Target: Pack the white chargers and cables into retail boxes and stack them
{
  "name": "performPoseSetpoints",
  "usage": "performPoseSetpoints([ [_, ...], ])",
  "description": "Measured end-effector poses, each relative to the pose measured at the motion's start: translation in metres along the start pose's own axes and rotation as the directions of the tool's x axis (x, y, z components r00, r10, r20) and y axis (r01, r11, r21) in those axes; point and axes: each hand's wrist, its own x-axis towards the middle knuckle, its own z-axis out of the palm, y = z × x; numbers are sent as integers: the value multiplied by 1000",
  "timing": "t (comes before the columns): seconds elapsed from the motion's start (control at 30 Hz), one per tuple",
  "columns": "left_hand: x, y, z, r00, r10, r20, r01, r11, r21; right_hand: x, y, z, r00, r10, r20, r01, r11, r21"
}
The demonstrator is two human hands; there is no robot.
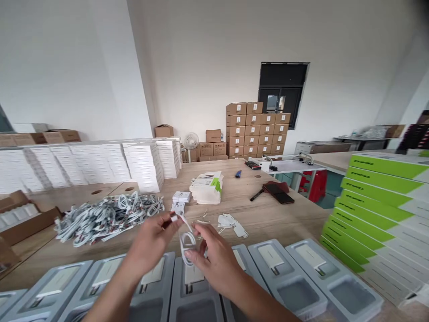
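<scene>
A coiled white cable (183,248) is held up between my hands, above the row of trays. My left hand (152,239) pinches one end of it, near a white plug. The fingers and thumb of my right hand (214,255) are closed around the side of the coil. Below lie several grey plastic trays (279,276) side by side. White rectangular chargers (270,256) sit in their upper recesses, and the lower recesses of the two trays at right hold nothing. A tangled pile of white cables (109,219) lies left of my left hand.
Stacked green-and-white boxes (372,210) rise at right. White boxes (140,163) line the back left. Folded card sleeves (206,188), small white booklets (181,197), loose card pieces (233,224), a phone (279,193) and a blue cutter (238,174) lie on the table (234,205).
</scene>
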Motion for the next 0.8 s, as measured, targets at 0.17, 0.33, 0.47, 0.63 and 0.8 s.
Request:
performPoseSetpoints([
  [0.17,-9,0,36,998,-60,-10,50,897,-439,8,4,-5,984,157,84,-178,880,441],
  [0.33,-26,-7,40,879,-40,474,357,714,-602,12,3,-12,971,210,115,-235,739,632],
  [0.47,-34,-14,49,790,-34,612,543,501,-674,14,9,-14,979,180,95,-203,839,504],
  [0.63,-26,-27,53,874,-251,416,485,511,-710,18,31,-23,934,-3,-358,-45,991,-124],
  [0.8,-23,-34,50,934,-263,241,354,773,-527,17,32,-31,929,-320,-186,161,801,-576],
])
